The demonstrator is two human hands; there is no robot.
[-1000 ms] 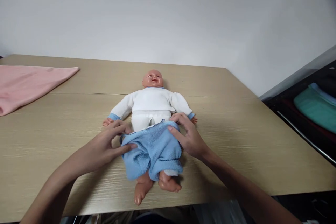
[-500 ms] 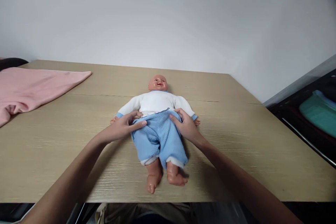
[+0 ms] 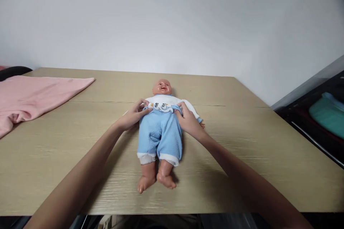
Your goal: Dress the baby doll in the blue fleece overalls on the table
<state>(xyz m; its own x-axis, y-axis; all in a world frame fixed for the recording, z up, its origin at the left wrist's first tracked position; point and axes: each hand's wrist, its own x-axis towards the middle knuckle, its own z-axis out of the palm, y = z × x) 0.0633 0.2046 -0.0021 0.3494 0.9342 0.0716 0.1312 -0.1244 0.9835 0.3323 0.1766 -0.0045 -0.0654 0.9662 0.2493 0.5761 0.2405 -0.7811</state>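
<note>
A baby doll lies face up on the wooden table, its bare feet toward me. It wears a white top with blue cuffs and light blue trousers with white leg hems. A white patch with embroidered eyes shows at the waist. My left hand pinches the trousers' waist edge on the left side, covering the doll's arm there. On the other side, my right hand has thumb and fingers closed on a blue fold of the waist.
Pink cloth lies on the table at the left. Beyond the table's right edge stands a dark holder with green fabric. A pale wall rises behind the table.
Both hands have moved up toward the doll's chest with the waist of the trousers. The embroidered eyes have come into view, and the doll's legs have shifted left.
</note>
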